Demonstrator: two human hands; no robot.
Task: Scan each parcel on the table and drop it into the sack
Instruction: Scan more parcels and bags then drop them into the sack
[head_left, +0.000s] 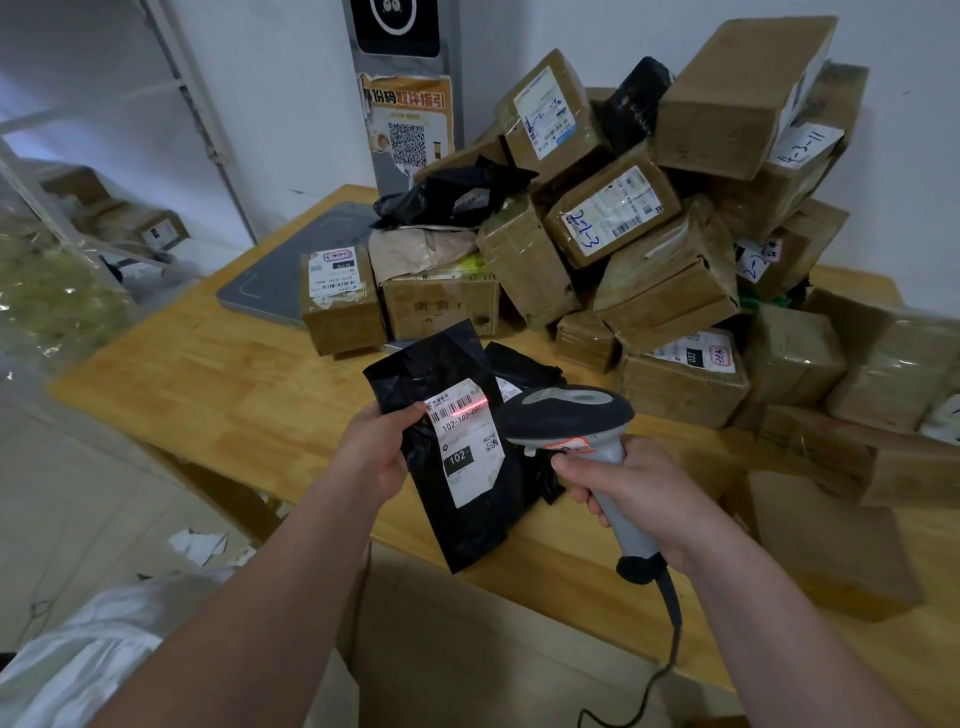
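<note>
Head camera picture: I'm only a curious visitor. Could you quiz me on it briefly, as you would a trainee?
1. True or false: the red scan line falls on the white paper label of the black plastic mailer bag held by the left hand.
2. Which hand grips the grey handheld corded scanner? A) the left hand B) the right hand C) neither
3. Fill in: the large number in the label's black patch reads ___.

Key: 1 true; 2 B; 3 102.
</note>
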